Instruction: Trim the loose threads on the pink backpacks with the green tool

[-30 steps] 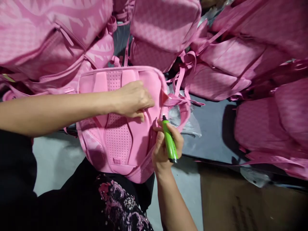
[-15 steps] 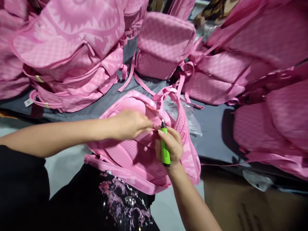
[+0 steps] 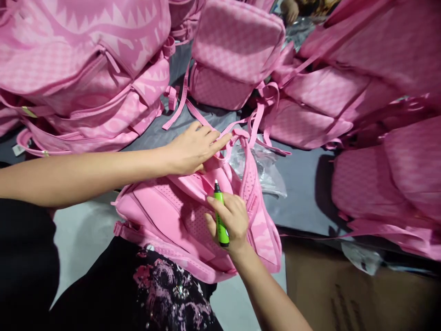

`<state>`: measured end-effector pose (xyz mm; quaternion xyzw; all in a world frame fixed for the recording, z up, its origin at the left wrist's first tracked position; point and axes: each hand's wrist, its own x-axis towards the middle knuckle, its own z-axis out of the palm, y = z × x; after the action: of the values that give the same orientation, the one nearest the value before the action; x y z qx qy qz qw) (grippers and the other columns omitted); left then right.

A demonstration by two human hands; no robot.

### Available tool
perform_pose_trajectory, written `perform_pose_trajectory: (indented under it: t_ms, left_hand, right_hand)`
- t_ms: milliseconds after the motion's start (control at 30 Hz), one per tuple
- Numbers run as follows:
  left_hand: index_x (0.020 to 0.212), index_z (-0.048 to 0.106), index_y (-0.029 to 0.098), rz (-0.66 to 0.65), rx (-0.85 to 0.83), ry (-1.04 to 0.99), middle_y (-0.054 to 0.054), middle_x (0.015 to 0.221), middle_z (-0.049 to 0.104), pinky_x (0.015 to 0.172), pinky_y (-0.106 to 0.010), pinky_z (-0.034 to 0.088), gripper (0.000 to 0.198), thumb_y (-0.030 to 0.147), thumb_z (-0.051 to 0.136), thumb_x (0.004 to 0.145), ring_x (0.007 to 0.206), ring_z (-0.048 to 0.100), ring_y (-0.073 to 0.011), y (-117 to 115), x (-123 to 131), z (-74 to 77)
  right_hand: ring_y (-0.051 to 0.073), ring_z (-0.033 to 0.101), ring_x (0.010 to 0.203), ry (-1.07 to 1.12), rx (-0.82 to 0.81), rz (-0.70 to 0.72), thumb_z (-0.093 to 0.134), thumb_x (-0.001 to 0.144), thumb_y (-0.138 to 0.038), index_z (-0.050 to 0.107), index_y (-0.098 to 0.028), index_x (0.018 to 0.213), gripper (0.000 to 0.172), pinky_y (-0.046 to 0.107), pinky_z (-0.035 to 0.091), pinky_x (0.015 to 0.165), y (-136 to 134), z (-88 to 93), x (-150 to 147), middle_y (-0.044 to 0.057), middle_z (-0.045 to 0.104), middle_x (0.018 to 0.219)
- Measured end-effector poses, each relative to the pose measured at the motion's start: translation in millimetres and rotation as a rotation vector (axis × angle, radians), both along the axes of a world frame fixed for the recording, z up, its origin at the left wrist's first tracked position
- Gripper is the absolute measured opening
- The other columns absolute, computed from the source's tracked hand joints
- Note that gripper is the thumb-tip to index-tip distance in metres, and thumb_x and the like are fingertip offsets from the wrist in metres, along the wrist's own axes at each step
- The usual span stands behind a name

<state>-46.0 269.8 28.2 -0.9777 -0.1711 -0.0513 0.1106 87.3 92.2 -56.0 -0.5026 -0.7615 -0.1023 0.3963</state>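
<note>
A pink backpack [image 3: 165, 207] lies on my lap against the table edge, its padded back and straps facing up. My right hand [image 3: 232, 218] holds a green marker pen [image 3: 221, 220] with a black collar and a pale tip pointing up and away from me. That hand rests over the backpack's back panel. Near the top straps and handle, my left hand [image 3: 198, 147] is spread over the backpack's upper edge, fingers stretched to the right. Its fingertips are close to the top loop; whether they press on it I cannot tell.
Pink backpacks crowd the grey table [image 3: 303, 179]: a large patterned one [image 3: 113, 92] at left, a checkered one [image 3: 237, 50] at the back, several at right. A clear plastic bag [image 3: 272, 170] lies beyond my backpack. A cardboard box [image 3: 327, 289] stands lower right. Another person's hand [image 3: 290, 10] shows at the top.
My left hand has moved up and away from my right hand to the backpack's top edge, its fingers now spread. My right hand has shifted slightly left and down with the marker pen.
</note>
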Motion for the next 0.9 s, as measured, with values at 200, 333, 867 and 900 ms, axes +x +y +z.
perform_pose_trajectory:
  t_ms: [200, 333, 867, 900]
  left_hand:
    - [0.158, 0.001, 0.009, -0.027, 0.078, 0.028, -0.018, 0.165, 0.013, 0.116, -0.06, 0.017, 0.099, 0.049, 0.055, 0.086, 0.152, 0.017, -0.0352, -11, 2, -6.0]
    - [0.159, 0.004, 0.01, 0.05, 0.056, 0.06, -0.02, 0.163, 0.022, 0.113, -0.059, 0.026, 0.099, 0.037, 0.061, 0.084, 0.143, 0.033, -0.0366, -12, 11, -12.0]
    - [0.157, 0.018, 0.002, 0.122, -0.045, 0.054, -0.023, 0.15, 0.043, 0.093, -0.049, 0.04, 0.081, 0.02, 0.052, 0.086, 0.122, 0.048, -0.0372, 1, 33, -20.7]
    - [0.157, 0.018, 0.003, 0.123, -0.055, 0.066, -0.022, 0.149, 0.044, 0.093, -0.048, 0.04, 0.081, 0.019, 0.053, 0.086, 0.12, 0.049, -0.0367, 3, 35, -20.2]
  right_hand:
    - [0.027, 0.07, 0.095, 0.28, 0.074, 0.005, 0.053, 0.094, -0.033, 0.048, -0.019, 0.139, 0.047, 0.045, 0.057, 0.079, 7, -23.7, 10, 0.012, 0.07, 0.105]
    - [0.024, 0.073, 0.087, 0.397, -0.014, -0.046, 0.061, 0.088, -0.024, 0.049, -0.021, 0.132, 0.046, 0.04, 0.06, 0.074, 13, -21.0, 16, 0.009, 0.072, 0.102]
    - [0.021, 0.07, 0.084, 0.043, -0.773, 0.101, 0.06, 0.092, -0.022, 0.073, -0.019, 0.109, 0.022, 0.036, 0.058, 0.077, 55, 60.0, 55, 0.006, 0.077, 0.096]
    - [0.021, 0.07, 0.085, 0.04, -0.746, 0.094, 0.059, 0.092, -0.021, 0.072, -0.018, 0.111, 0.023, 0.037, 0.058, 0.078, 53, 59.0, 54, 0.007, 0.076, 0.098]
